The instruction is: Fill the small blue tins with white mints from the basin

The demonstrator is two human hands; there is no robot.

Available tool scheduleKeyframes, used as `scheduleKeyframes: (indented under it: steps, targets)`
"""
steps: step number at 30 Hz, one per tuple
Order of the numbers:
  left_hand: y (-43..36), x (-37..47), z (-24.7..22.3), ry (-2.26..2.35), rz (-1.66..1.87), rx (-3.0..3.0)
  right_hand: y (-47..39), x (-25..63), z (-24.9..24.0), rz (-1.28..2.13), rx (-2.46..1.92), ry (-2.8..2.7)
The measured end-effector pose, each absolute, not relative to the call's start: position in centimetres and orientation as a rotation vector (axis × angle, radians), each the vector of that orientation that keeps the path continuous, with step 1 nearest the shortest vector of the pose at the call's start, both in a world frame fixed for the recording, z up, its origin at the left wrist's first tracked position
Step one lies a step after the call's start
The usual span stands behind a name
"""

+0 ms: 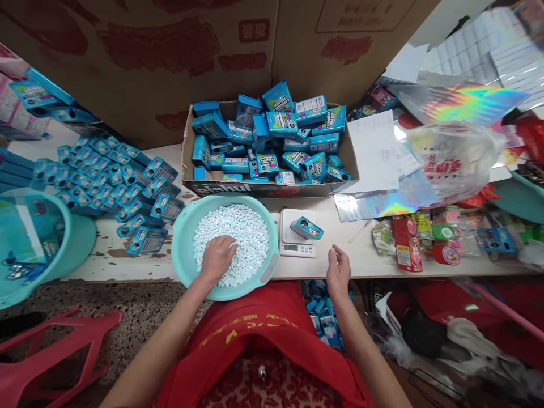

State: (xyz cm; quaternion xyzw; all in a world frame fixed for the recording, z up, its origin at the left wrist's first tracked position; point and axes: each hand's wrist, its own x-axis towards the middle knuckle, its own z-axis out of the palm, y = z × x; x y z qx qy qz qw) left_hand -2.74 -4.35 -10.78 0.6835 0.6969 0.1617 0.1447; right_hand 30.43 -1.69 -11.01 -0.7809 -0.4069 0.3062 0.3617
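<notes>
A turquoise basin (182, 271) full of small white candies (250, 243) sits at the table's front edge. My left hand (219, 258) is down in the candies, its fingers curled in and the tips partly hidden. To the right of the basin, a white digital scale (291, 237) carries a blue candy tin (306, 228) lying tilted on its pan. Just beyond the scale's right side is my right hand (339, 269), with fingers loosely bent, a little apart and holding nothing.
Behind the basin, a cardboard tray (272, 190) holds many blue tins. Rows of open-topped tins (114, 175) stand at left, near a turquoise bucket (80, 226). Papers (376, 150) and small candy packs (408, 243) lie at right. A red stool (59, 351) stands below left.
</notes>
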Motion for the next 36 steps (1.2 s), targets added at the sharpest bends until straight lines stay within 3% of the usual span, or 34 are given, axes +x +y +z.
scheduleKeyframes:
  steps: [12, 17, 21, 24, 27, 30, 33, 36]
  targets:
    - [-4.2, -1.6, -10.5, 1.949, 0.551, 1.909, 3.1, 28.1, -10.7, 0.878, -1.731, -1.271]
    - [-3.6, -0.6, -4.4, 1.877, 0.867, 1.921, 4.9, 22.3, -5.0, 0.786, -1.442, -1.59]
    - [-3.6, -1.6, 1.5, 1.822, 0.749, 1.937, 3.5, 16.6, -1.1, 1.113, -0.955, -1.959]
    - [-6.4, -5.0, 3.5, 2.038, 0.719, 1.662, 4.4, 14.6, -0.5, 1.286, -0.834, -2.022]
    - [-10.9, -10.1, 2.5, 2.527, 0.713, 1.275, 8.8, 14.8, -0.7, 1.062, -0.934, -1.986]
    - [-14.5, -14.7, -0.9, 2.855, 0.417, 1.057, 15.0, 14.5, -1.7, 0.793, -1.073, -1.983]
    - [-15.3, -17.0, -5.3, 2.86, 0.249, 1.02, 20.7, 11.4, -3.6, 0.856, -1.186, -2.123]
    - [-13.8, -17.2, -9.2, 2.869, 0.353, 0.986, 24.3, 6.6, -6.1, 1.02, -1.187, -2.224]
